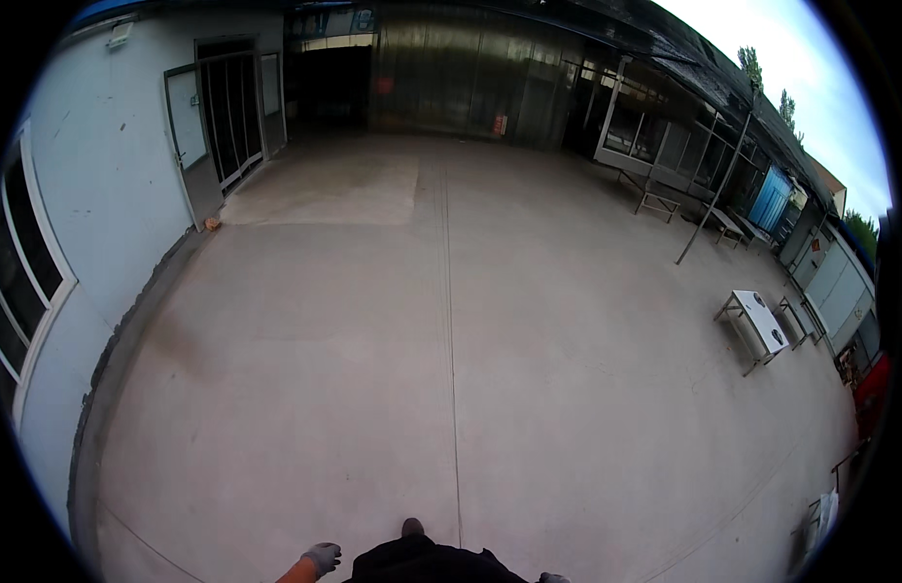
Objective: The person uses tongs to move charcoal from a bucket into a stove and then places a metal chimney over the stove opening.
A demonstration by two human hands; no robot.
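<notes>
Low in the picture, my left hand (323,557) wears a grey glove and hangs beside my dark clothing (427,562). Its fingers are loosely bent and somewhat apart, and I see nothing held in them. Only a sliver of my right hand (553,578), also gloved, shows at the lower edge; its fingers are cut off from view. Neither hand touches any object that I can make out. The tip of one shoe (412,527) stands on the concrete floor (373,389) between the hands.
A pale wall (91,194) with an opened door (193,146) runs along the left. Metal panels (461,83) stand at the far end. On the right are a white-topped table (760,319), benches (657,201) and a slanting pole (715,189). A seam line crosses the floor.
</notes>
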